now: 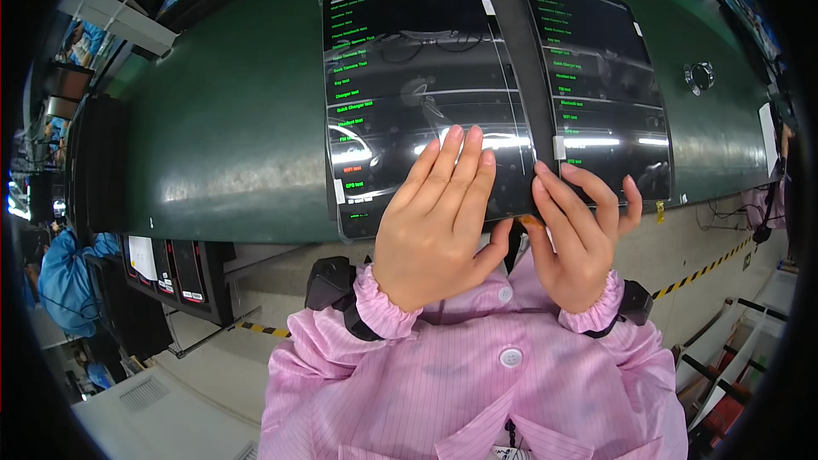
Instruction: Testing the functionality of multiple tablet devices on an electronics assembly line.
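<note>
A large black tablet (409,77) lies on the green work table, its lit screen showing a list of mostly green text lines, one of them red. My left hand (434,213) rests over the lower part of this screen, fingers stretched out and nearly flat. At the tablet's lower right corner is my right hand (584,230), its fingers loosely curled and apart. Its index fingertip meets the right edge, while the thumb is beside a small orange-brown strip (532,221), partly hidden. A second black tablet (596,68) with a similar list lies to the right.
The green table (230,136) spreads around both tablets. A small shiny ring-shaped object (699,77) sits at the right. Below the table's left edge, a dark rack (183,273) holds boxes or devices. A white item (768,138) lies by the far right edge.
</note>
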